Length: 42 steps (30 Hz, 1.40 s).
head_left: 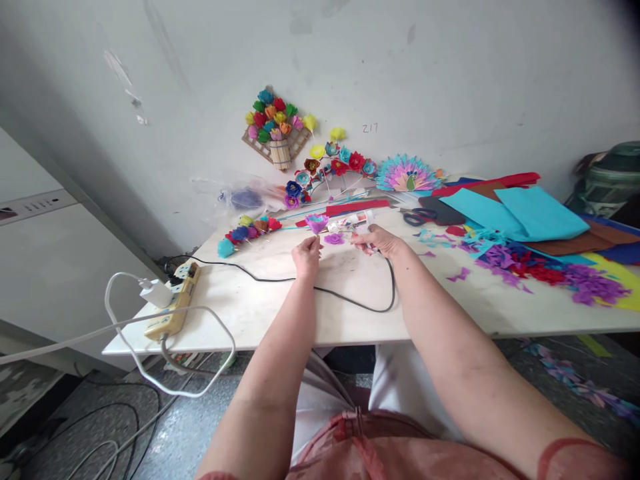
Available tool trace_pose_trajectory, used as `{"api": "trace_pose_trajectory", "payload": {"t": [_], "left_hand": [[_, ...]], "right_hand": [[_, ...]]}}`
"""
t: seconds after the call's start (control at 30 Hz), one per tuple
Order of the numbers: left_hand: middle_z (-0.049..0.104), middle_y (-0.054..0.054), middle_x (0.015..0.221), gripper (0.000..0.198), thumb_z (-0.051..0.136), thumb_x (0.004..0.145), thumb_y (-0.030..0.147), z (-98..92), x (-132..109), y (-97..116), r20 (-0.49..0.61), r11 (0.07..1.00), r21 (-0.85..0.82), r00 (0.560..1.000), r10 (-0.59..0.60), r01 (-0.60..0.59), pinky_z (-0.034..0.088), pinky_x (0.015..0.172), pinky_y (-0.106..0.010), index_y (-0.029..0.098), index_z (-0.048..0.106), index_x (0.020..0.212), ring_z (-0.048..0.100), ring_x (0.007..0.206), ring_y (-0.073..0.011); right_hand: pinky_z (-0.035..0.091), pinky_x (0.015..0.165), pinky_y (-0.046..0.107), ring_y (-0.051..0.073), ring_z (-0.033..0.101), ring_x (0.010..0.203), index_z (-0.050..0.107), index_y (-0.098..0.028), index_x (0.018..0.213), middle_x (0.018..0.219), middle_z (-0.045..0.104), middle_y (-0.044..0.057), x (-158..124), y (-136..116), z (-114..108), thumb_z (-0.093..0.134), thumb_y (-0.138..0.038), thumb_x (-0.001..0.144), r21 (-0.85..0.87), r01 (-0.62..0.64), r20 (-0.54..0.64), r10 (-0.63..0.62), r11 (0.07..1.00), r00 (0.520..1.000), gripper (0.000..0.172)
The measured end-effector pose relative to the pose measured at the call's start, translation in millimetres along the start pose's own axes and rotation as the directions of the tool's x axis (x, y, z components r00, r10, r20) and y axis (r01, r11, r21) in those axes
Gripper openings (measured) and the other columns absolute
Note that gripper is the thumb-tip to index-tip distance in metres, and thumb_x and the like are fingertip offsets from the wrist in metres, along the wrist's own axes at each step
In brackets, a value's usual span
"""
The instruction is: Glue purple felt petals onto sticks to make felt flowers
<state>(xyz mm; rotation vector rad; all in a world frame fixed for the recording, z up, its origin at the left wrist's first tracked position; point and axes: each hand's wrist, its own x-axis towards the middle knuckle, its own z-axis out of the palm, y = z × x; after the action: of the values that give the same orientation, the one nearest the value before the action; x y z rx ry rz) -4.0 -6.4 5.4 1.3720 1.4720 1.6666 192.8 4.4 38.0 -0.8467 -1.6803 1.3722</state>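
My left hand (307, 257) is closed in a pinch around the base of a purple paper flower (317, 223) with a bluish centre, held upright above the table. To its right, my right hand (375, 241) is wrapped around a white glue gun (369, 219), partly covered by the fingers. A black cord (345, 299) loops from below that hand across the table towards the power strip. Between the hands, a loose purple paper piece (334, 238) appears on the tabletop. The gun's nozzle is too small to make out clearly.
The yellowish power strip (173, 307) sits at the left edge, with a white cable hanging over. Finished paper flowers (250, 230) lie behind my left hand. Scissors (419, 217), blue paper sheets (540, 212) and purple scraps (593, 283) lie to the right. A paper peacock (409, 175) is against the wall.
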Motion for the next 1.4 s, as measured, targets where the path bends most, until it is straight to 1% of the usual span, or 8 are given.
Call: {"api": "trace_pose_trajectory", "payload": {"t": [0.2,0.43,0.57,0.77,1.0,1.1,1.23,1.4], "left_hand": [[0.061,-0.001,0.058,0.026,0.055,0.072,0.039,-0.5,2.3,-5.2,-0.032,1.000,0.018,0.999,0.011,-0.011,0.043,0.048,-0.020,0.016,0.067,0.076,0.047,0.042,-0.0073],[0.061,-0.002,0.057,0.024,0.058,0.071,0.037,-0.9,0.5,-2.0,-0.029,1.000,0.004,0.999,-0.015,0.015,0.041,0.046,-0.020,0.015,0.067,0.075,0.047,0.041,-0.0076],[0.060,-0.001,0.058,0.024,0.057,0.072,0.038,-1.2,-0.2,-0.9,-0.034,1.000,-0.014,0.999,-0.003,0.002,0.042,0.047,-0.020,0.016,0.066,0.074,0.046,0.042,-0.0070],[0.059,-0.001,0.059,0.027,0.055,0.073,0.041,-0.9,0.3,1.8,0.010,0.998,-0.059,1.000,-0.001,0.002,0.040,0.045,-0.020,0.016,0.060,0.065,0.045,0.042,-0.0066],[0.058,-0.001,0.059,0.029,0.055,0.074,0.042,-1.1,1.3,1.8,0.042,0.998,-0.057,0.999,0.010,-0.007,0.040,0.045,-0.019,0.016,0.058,0.062,0.045,0.043,-0.0065],[0.058,-0.002,0.060,0.028,0.055,0.074,0.042,-1.0,0.7,2.1,0.071,0.997,-0.080,0.997,0.022,-0.016,0.041,0.046,-0.019,0.016,0.060,0.066,0.045,0.044,-0.0062],[0.056,-0.001,0.060,0.029,0.055,0.074,0.042,-0.4,0.2,1.8,0.141,0.992,-0.127,0.990,0.014,0.004,0.041,0.047,-0.018,0.014,0.063,0.076,0.044,0.045,-0.0057],[0.056,-0.001,0.060,0.032,0.055,0.074,0.042,-0.7,0.4,-0.4,0.184,0.989,-0.145,0.983,0.023,0.004,0.038,0.044,-0.017,0.013,0.064,0.086,0.042,0.048,-0.0057]], "right_hand": [[0.025,0.031,0.020,0.005,0.038,0.031,0.057,-0.012,0.055,0.042,0.051,-0.001,0.4,1.1,-0.3,0.072,-0.036,0.057,-0.015,0.004,-0.014,-0.004,1.000,1.000,0.029],[0.025,0.031,0.021,0.005,0.038,0.031,0.056,-0.012,0.053,0.041,0.051,-0.001,0.4,-0.6,0.5,0.073,-0.037,0.057,-0.029,0.010,-0.018,-0.010,1.000,1.000,0.031],[0.025,0.031,0.020,0.005,0.038,0.031,0.056,-0.012,0.053,0.042,0.051,-0.001,-0.1,-1.2,0.2,0.073,-0.037,0.057,-0.026,0.008,-0.020,-0.008,1.000,1.000,0.030],[0.025,0.031,0.020,0.005,0.038,0.030,0.057,-0.012,0.055,0.043,0.051,-0.001,-0.7,-2.1,1.2,0.072,-0.035,0.058,-0.019,0.009,-0.014,-0.009,1.000,1.000,0.029],[0.025,0.031,0.020,0.005,0.038,0.031,0.057,-0.012,0.057,0.043,0.051,-0.001,-0.5,-1.5,1.2,0.072,-0.036,0.057,-0.014,0.006,-0.022,-0.007,1.000,1.000,0.029],[0.025,0.031,0.020,0.005,0.038,0.031,0.057,-0.012,0.057,0.042,0.051,-0.001,-0.6,-1.6,1.1,0.072,-0.037,0.058,-0.018,0.014,-0.010,-0.015,1.000,1.000,0.029],[0.025,0.031,0.021,0.005,0.038,0.031,0.056,-0.012,0.054,0.043,0.052,-0.001,-1.4,-3.5,2.0,0.072,-0.039,0.057,-0.030,0.020,-0.024,-0.021,0.999,1.000,0.031],[0.025,0.032,0.021,0.005,0.038,0.031,0.055,-0.012,0.052,0.042,0.051,-0.001,-2.2,-5.7,2.7,0.071,-0.040,0.058,-0.057,0.024,-0.030,-0.026,0.998,0.999,0.033]]}}
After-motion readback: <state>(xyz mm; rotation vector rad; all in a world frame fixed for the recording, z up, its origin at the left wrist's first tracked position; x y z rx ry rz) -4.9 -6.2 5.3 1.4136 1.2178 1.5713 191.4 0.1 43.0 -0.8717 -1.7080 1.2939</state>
